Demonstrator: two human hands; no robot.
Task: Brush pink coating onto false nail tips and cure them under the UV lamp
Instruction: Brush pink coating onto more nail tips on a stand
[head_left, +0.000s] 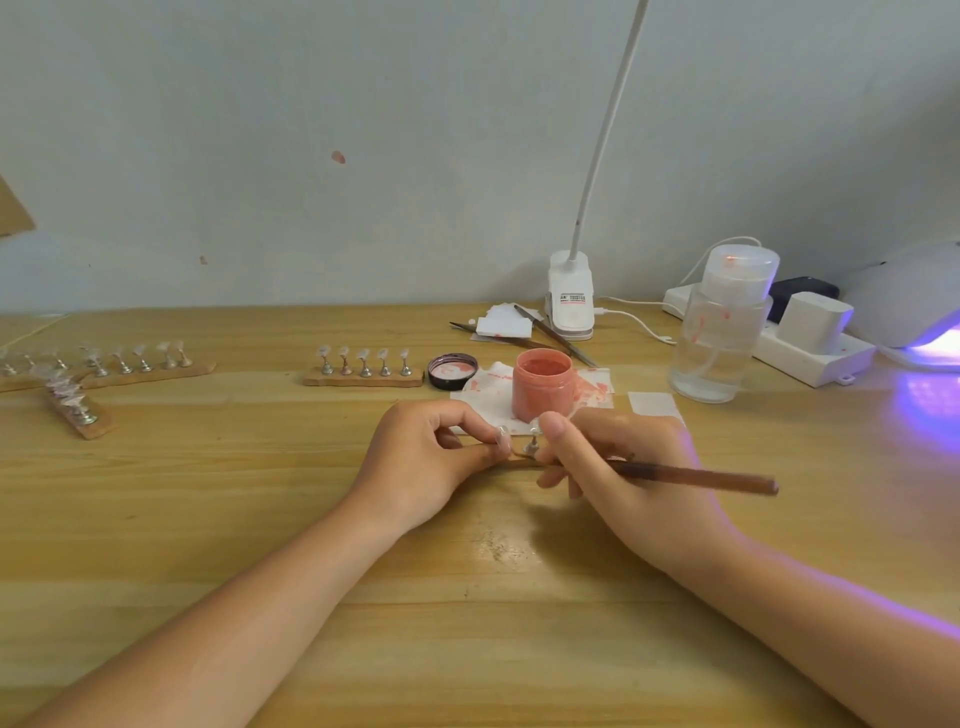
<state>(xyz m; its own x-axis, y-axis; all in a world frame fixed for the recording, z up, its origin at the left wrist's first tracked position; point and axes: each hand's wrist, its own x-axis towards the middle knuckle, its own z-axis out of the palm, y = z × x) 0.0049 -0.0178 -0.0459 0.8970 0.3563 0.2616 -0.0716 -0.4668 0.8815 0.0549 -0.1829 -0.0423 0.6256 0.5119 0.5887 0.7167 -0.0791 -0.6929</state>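
centrally, just in front of the open jar of pink coating (543, 384), both hands meet over a small wooden strip (524, 461) lying on the wooden table (208, 519). the left hand (426, 462) has its fingers curled, pinching the strip's left end, with a clear nail tip (502, 435) showing at its fingertips. the right hand (618, 467) is curled around a brown brush (696, 477), whose handle points right, and its thumb sits over a metal-stemmed nail tip holder (532, 442) on the strip. the jar stands on a stained white paper (488, 392), its black lid (452, 371) lying just beside it to the left. a strip with five nail tips on stands (363, 366) sits further left, with more such strips (98, 366) at the far left. the uv lamp (914, 306) glows violet at the right edge, well apart from the hands, beyond a clear pump bottle (722, 327).
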